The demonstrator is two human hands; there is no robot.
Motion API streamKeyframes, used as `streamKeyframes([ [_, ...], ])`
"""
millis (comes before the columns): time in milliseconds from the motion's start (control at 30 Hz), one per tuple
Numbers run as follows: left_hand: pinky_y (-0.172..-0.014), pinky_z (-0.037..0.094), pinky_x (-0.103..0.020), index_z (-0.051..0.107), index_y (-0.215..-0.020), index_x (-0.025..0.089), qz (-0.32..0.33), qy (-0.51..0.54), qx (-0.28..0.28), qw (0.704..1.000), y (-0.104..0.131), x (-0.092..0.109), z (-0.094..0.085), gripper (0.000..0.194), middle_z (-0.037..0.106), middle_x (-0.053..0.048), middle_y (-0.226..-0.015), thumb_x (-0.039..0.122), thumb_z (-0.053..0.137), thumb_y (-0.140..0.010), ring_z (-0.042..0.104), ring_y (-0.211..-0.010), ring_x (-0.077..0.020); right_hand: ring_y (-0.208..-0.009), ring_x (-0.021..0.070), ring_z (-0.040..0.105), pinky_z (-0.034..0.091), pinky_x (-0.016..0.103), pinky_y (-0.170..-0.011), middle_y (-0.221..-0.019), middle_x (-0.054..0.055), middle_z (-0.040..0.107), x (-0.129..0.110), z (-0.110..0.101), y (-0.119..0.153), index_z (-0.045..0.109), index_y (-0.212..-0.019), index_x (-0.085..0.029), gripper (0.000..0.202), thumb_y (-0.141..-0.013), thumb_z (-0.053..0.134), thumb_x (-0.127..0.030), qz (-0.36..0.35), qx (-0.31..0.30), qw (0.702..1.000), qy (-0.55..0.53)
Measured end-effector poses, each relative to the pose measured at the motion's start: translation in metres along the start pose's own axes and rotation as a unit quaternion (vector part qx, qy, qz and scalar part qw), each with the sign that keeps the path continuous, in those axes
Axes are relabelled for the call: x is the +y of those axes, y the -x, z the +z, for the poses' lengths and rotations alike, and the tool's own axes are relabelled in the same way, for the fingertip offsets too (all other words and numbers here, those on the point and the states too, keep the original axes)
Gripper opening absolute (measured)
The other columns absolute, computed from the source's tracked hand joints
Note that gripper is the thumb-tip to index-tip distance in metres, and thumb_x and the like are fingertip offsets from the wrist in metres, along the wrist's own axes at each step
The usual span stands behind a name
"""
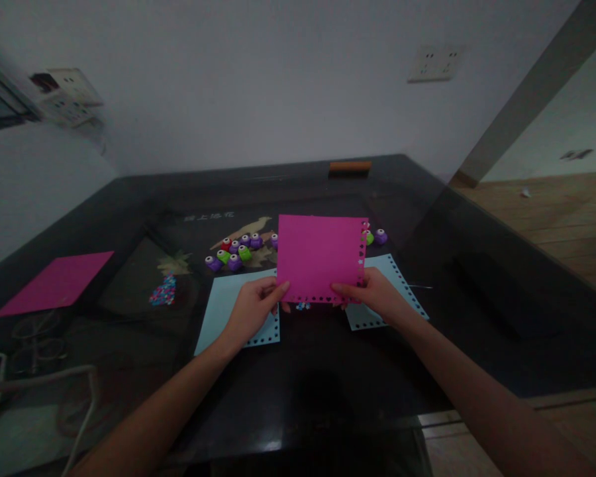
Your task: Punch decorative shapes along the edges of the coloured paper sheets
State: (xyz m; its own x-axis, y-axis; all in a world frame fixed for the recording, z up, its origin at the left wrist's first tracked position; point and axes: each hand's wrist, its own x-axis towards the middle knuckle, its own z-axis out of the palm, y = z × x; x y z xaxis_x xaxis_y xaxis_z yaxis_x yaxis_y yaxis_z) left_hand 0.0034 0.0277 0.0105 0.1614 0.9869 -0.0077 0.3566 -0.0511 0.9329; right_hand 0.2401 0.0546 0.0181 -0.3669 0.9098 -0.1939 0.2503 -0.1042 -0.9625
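A sheet of pink paper (320, 255) is held up over the table, with small shapes punched along its right and bottom edges. My left hand (255, 301) grips its lower left corner, thumb in front. Near the lower right part, my right hand (372, 295) pinches the same sheet. Beneath my left hand lies a light blue sheet (221, 305) with punched holes at its right and bottom edges. Another light blue sheet (392, 271), punched likewise, lies under my right hand. A few tiny blue cut-outs (302, 306) show just below the pink paper.
Several purple, green and red punches (235, 262) stand behind the sheets, with another purple one (380, 236) at the right. A pile of small coloured cut-outs (163, 291) and a flat pink sheet (59, 281) lie left. An orange-brown bar (350, 166) rests by the wall.
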Motion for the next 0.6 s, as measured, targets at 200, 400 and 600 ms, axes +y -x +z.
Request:
streamKeyframes([
  [200,-0.050,0.038,-0.023,0.062,-0.068,0.018,0.002,-0.008,-0.003,1.000,0.0005,0.0008,0.0001,0.032,0.062,0.001,-0.054,0.043,0.051,-0.085,0.047,-0.046,-0.0115,-0.055,0.0150,0.060,0.052,0.030,-0.058,-0.064,0.004,0.068,0.0014,-0.0006,-0.0008,0.065,-0.066,-0.020,0.025,-0.068,0.071,-0.045,0.003,0.002,1.000,-0.031],
  [400,-0.051,0.038,-0.023,0.062,-0.068,0.018,0.006,-0.016,-0.003,1.000,0.0016,-0.0006,-0.0008,0.031,0.062,0.001,-0.053,0.043,0.052,-0.084,0.047,-0.047,-0.0119,-0.057,0.0145,0.062,0.053,0.030,-0.060,-0.067,0.005,0.069,0.0056,-0.0033,-0.0015,0.066,-0.068,-0.019,0.027,-0.069,0.070,-0.046,0.003,-0.006,1.000,-0.027],
  [600,-0.051,0.038,-0.023,0.061,-0.067,0.018,0.005,-0.018,0.003,1.000,0.0020,-0.0009,-0.0016,0.030,0.060,0.002,-0.051,0.042,0.053,-0.083,0.047,-0.047,-0.0119,-0.056,0.0149,0.062,0.051,0.029,-0.058,-0.064,0.004,0.069,-0.0009,-0.0026,0.0010,0.067,-0.067,-0.019,0.024,-0.070,0.070,-0.042,0.007,-0.013,1.000,-0.008],
])
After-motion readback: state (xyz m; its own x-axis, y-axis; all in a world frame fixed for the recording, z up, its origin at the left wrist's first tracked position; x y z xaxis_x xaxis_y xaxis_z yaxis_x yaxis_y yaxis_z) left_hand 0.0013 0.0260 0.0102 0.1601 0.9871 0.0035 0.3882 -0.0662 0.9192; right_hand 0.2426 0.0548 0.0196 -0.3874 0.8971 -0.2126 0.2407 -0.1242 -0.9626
